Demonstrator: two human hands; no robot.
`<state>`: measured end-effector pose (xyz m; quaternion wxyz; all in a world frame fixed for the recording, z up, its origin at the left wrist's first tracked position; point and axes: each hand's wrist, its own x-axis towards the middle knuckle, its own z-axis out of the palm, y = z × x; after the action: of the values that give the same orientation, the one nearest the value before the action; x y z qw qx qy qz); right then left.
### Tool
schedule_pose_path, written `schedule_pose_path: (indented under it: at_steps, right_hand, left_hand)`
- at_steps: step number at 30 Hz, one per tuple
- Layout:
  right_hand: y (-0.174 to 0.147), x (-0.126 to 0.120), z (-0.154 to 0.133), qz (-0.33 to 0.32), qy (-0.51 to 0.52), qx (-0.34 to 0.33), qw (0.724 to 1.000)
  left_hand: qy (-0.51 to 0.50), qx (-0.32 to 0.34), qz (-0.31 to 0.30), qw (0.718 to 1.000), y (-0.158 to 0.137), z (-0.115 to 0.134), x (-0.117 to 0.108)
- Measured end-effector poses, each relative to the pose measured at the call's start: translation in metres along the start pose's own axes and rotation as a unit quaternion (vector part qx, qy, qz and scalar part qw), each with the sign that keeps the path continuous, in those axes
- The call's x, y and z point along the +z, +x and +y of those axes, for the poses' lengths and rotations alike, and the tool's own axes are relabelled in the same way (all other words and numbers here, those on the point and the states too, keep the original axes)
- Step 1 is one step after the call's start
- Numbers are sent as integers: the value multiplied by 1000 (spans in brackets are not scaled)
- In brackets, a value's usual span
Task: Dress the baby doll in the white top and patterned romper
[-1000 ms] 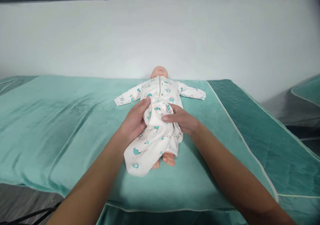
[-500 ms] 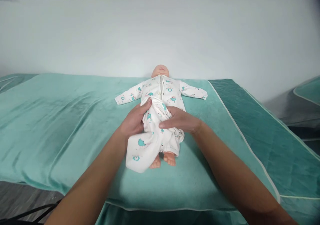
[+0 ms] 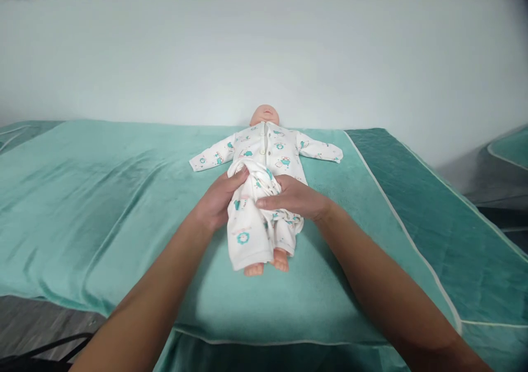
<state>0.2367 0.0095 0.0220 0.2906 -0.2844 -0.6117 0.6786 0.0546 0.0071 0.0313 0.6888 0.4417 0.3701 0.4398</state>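
A baby doll (image 3: 264, 116) lies on its back with its arms spread, wearing a white buttoned baby top (image 3: 270, 146) with teal prints. White printed baby pants (image 3: 251, 231) are bunched over its middle, and their legs hang down to the bare feet (image 3: 280, 260). At the left side of the bunched waist, my left hand (image 3: 220, 196) is closed on the cloth, thumb on top and fingers underneath. My right hand (image 3: 297, 196) grips the right side of the pants, its thumb lying across the fabric and its other fingers hidden in the folds.
A light teal velvet sheet (image 3: 103, 196) with some creases covers the bed under the doll. Darker teal quilted fabric (image 3: 445, 223) shows on the right. Behind the doll's head rises a white wall (image 3: 264, 47). Grey floor (image 3: 45, 319) appears at lower left.
The left pant leg, flared out to the left before, now hangs straight down over the doll's leg. Both hands stay on the pants; my left hand has shifted slightly left.
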Motion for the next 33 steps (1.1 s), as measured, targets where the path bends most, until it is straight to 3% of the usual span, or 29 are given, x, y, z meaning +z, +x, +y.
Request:
schedule_pose_path:
  at_steps: [6, 9, 13, 17, 21, 24, 27, 33]
  right_hand:
    - [2, 0, 0, 65, -31, -33, 997]
    - [2, 1, -5, 31, -131, -28, 991]
    - [0, 6, -14, -43, -292, -19, 955]
    - [0, 14, -18, -81, -362, -17, 929]
    - [-2, 19, -19, -91, -410, -12, 907]
    - [-3, 22, -18, -86, -440, -12, 894]
    - [-4, 24, -18, -68, -468, -14, 881]
    - [0, 24, -13, -29, -468, -40, 882]
  left_hand:
    - [-2, -21, 27, 999, -29, -2, 10]
    - [-6, -58, 72, 996, -67, -6, 26]
    - [-56, -71, 173, 981, -117, -19, 50]
    - [-81, -114, 264, 954, -145, -46, 64]
    - [-110, -130, 293, 941, -154, -85, 68]
    - [-91, -118, 330, 932, -156, -99, 61]
    - [-16, -92, 347, 933, -154, -92, 48]
    - [126, -56, 309, 941, -132, -74, 23]
